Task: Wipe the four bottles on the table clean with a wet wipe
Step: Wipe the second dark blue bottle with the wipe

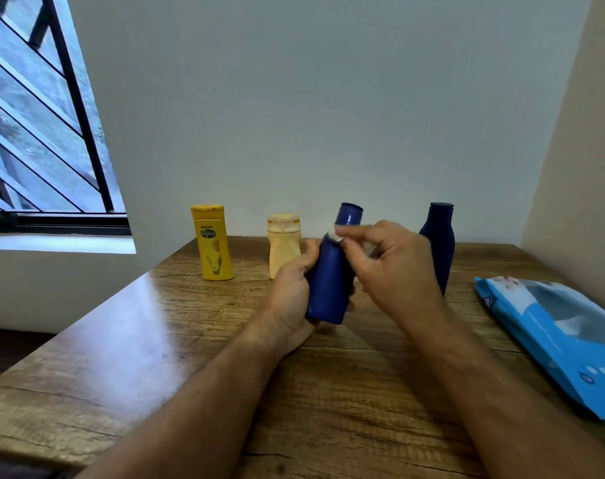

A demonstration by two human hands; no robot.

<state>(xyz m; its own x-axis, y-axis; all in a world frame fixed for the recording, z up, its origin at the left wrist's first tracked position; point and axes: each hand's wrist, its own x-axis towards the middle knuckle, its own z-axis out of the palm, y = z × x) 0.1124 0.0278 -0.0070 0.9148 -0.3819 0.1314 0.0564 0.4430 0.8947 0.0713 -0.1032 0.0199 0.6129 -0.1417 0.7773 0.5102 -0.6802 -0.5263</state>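
My left hand (290, 288) grips a blue bottle (330, 281) by its lower body, holding it tilted above the wooden table (156, 340). My right hand (394, 267) pinches a small white wet wipe (335, 234) against the bottle's neck just under the cap. A yellow bottle (213, 243) stands upright at the back left. Next to it stands a pale cream bottle (283, 243), partly behind my left hand. A dark navy bottle (440, 243) stands at the back right, partly hidden by my right hand.
A light blue pack of wet wipes (553, 337) lies flat at the table's right side, near a beige wall. A barred window (41, 133) is on the left, beyond the table's left edge. A white wall rises directly behind the bottles.
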